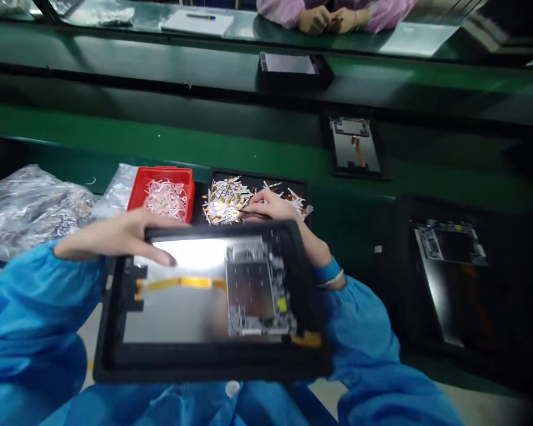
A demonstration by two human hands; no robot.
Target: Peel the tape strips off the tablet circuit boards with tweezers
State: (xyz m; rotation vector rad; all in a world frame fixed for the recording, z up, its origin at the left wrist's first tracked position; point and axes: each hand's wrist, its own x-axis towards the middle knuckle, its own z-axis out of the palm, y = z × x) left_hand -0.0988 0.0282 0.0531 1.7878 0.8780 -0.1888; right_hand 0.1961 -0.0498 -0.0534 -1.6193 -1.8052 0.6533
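My left hand (128, 236) grips the far left edge of a black tray (213, 364), with the thumb over its rim. In the tray lies an opened tablet (169, 319) with a circuit board (251, 290) and an orange-yellow ribbon cable (182, 283). Beyond it, my right hand (273, 207) reaches into a pile of small white and gold flex cables (226, 198). Its fingers are closed on thin dark tweezers (258, 214), whose tips are among the strips. The near tray hides part of my right wrist.
A red bin (190, 188) of thin white strips stands left of the cable pile, beside clear plastic bags (35, 201). More trayed tablets lie to the right (448, 284) and on the green line (355, 145). Across the bench, a person's hands (328, 21) rest together.
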